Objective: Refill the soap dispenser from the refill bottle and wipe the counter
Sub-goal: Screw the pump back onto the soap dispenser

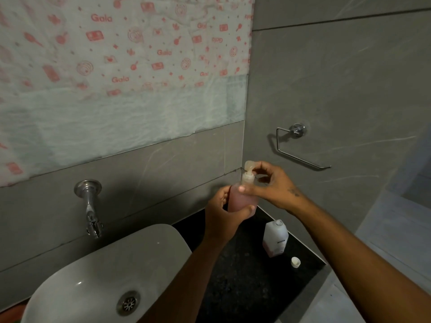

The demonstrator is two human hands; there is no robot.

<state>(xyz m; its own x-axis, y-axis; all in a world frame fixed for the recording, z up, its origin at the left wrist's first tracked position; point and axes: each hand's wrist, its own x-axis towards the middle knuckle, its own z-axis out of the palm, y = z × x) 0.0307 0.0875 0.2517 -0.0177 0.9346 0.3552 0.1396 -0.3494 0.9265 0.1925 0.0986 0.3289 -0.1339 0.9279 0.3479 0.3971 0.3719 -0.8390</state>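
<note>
The soap dispenser (242, 197), filled with pink liquid, is held upright above the back edge of the dark desk (245, 283), beside the basin (105, 276). Its body is wrapped by the left hand (224, 213), while its pump top is pinched by the fingers (261, 170) of the right hand (275, 185). The refill bottle (275, 237) is stood uncapped near the desk's right edge, with its cap (295, 262) laid just beside it.
</note>
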